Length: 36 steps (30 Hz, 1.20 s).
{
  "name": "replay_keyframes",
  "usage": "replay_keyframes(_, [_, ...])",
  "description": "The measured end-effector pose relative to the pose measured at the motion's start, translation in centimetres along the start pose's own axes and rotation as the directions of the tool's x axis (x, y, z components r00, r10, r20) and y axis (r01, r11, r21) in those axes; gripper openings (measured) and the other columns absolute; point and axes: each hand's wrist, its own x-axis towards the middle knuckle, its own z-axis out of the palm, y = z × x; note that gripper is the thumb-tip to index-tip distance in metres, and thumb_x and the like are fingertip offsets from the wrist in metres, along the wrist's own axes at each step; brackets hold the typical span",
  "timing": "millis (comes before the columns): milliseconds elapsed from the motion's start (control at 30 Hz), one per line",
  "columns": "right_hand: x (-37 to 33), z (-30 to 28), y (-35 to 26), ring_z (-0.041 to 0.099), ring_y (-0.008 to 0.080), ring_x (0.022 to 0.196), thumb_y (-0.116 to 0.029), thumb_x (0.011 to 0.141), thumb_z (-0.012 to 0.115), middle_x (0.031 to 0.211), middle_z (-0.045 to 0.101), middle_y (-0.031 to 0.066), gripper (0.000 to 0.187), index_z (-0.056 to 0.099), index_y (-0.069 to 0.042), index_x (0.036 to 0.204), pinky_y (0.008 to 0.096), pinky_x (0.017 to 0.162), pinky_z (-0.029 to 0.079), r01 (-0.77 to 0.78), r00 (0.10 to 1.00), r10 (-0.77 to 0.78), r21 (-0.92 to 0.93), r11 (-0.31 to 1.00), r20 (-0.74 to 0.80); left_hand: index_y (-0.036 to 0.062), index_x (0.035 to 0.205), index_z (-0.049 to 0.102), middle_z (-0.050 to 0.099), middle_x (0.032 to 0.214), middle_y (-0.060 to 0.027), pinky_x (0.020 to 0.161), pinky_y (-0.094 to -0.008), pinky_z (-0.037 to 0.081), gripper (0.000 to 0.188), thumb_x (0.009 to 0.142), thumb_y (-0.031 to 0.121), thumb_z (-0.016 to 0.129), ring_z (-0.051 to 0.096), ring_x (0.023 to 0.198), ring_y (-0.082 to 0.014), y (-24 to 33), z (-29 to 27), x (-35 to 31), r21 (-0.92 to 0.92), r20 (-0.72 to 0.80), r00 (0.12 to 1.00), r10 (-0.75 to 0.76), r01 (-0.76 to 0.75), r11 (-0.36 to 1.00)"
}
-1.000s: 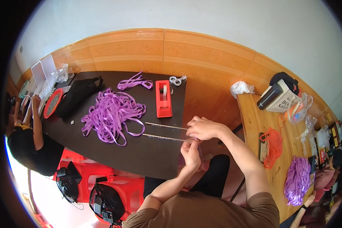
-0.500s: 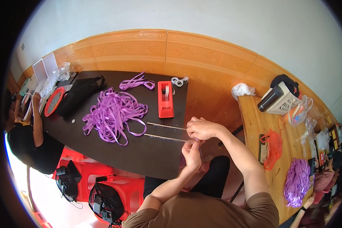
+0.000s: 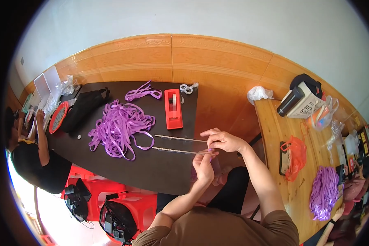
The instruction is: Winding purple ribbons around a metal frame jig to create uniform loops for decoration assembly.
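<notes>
Two thin, pale rods, the far rod (image 3: 178, 138) and the near rod (image 3: 174, 151), lie side by side and reach past the right end of the dark table. My left hand (image 3: 203, 167) is closed by the near rod's end, pinching a small bit of purple ribbon (image 3: 210, 150). Just above it, my right hand (image 3: 227, 142) has its fingers apart, one stretched leftward over the far rod's end. A heap of purple ribbon (image 3: 121, 127) is on the table, its nearest loop close to the rods' left tips.
On the dark table (image 3: 123, 174) are a red tape dispenser (image 3: 173, 110), white-handled scissors (image 3: 186, 89) and a black pouch (image 3: 84, 110). A co-worker (image 3: 33, 164) sits at left near red stools (image 3: 139, 205). A wooden table (image 3: 274, 139) at right bears another purple ribbon bundle (image 3: 324, 192).
My right hand's fingers have spread from a bunched hold at the far rod's end. My left hand stays pinched. The whole view has shifted slightly.
</notes>
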Motion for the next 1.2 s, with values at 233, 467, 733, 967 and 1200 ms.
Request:
replay_keyframes(233, [-2.0,1.5,2.7,0.045,0.0219,0.117,-0.006,0.083,0.061,0.132,0.047,0.0118,0.008,0.068,-0.010,0.085,0.0367,0.099,0.033,0.081,0.982,-0.021,0.316,0.945,-0.188,-0.0027,0.079,0.060,0.064,0.083,-0.0115,0.067,-0.0271,0.050,0.007,0.083,0.002,0.059,0.060,0.065,-0.0159,0.4,0.2,-0.1,0.041,-0.040,0.997,-0.065,0.067,0.997])
replay_keyframes(467, [-2.9,4.2,6.0,0.049,0.0228,0.114,-0.008,0.080,0.067,0.130,0.048,0.0159,0.011,0.063,-0.008,0.091,0.0349,0.095,0.039,0.234,0.910,0.128,0.744,0.626,-0.395,-0.0009,0.079,0.062,0.064,0.082,-0.0083,0.064,-0.0225,0.046,0.007,0.083,0.005,0.061,0.058,0.063,-0.0122,0.3,-0.4,-0.5,0.054,-0.022,0.998,-0.064,0.066,0.996])
replay_keyframes(733, [-0.3,9.4,5.4,0.060,0.0165,0.084,-0.022,0.082,0.066,0.113,0.057,0.0168,0.027,0.054,-0.003,0.098,0.0253,0.067,0.050,0.225,0.955,0.169,0.967,0.121,-0.243,0.0016,0.079,0.060,0.063,0.075,-0.0061,0.052,-0.0208,0.041,0.013,0.086,0.012,0.061,0.056,0.059,-0.0101,0.9,0.1,-1.0,0.047,-0.006,0.998,-0.056,0.056,0.997])
replay_keyframes(967, [-0.8,13.4,6.7,0.057,0.0133,0.073,-0.024,0.087,0.058,0.084,0.059,0.0068,0.024,0.060,-0.001,0.091,0.0239,0.064,0.046,0.101,0.774,0.555,0.924,0.368,-0.306,0.0033,0.081,0.060,0.060,0.072,-0.0024,0.058,-0.0216,0.044,0.012,0.088,0.013,0.059,0.057,0.060,-0.0102,1.2,-0.9,-1.5,0.152,0.020,0.994,-0.111,0.107,0.983])
replay_keyframes(1200, [-1.3,7.7,0.8,0.061,0.0196,0.084,-0.026,0.088,0.058,0.088,0.063,0.0127,0.039,0.053,0.003,0.113,0.0318,0.074,0.050,0.166,0.796,0.462,0.874,0.456,-0.392,0.0001,0.105,0.058,0.059,0.078,-0.0034,0.055,-0.0207,0.043,0.020,0.088,0.009,0.057,0.054,0.061,-0.0085,-0.3,-3.5,-8.1,0.549,0.248,0.833,-0.494,0.299,0.780])
